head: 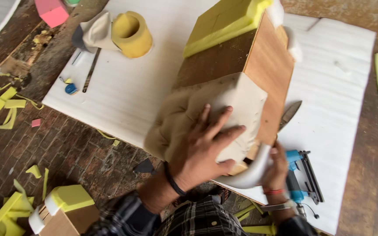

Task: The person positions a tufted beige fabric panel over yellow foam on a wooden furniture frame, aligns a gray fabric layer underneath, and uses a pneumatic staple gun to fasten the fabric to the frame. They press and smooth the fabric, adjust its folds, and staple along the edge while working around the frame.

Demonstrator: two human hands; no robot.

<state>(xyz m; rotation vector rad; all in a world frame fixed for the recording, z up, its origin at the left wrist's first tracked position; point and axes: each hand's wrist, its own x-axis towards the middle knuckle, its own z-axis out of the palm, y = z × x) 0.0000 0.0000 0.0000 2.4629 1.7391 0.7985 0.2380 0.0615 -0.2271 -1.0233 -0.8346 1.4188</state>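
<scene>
A wooden box frame (267, 65) lies tilted on a white foam sheet (127, 91). Beige fabric (184, 118) is stretched over its near end, and yellow foam (224, 22) covers its far side. My left hand (204, 146) presses flat on the beige fabric with fingers spread. Down at the box's lower corner, my right hand (276, 170) is closed around a pale curved strip (252, 172). A blue staple gun (300, 175) lies on the sheet just beside my right hand. Scissors (289, 113) poke out from behind the box.
A yellow foam cylinder (132, 32) with grey-white cloth (95, 32) sits at the sheet's far left. A pink block (51, 11), a blue tape measure (71, 88) and yellow foam scraps (1, 109) lie around. Another foam-topped wooden piece (64, 209) stands at the near left on the brick floor.
</scene>
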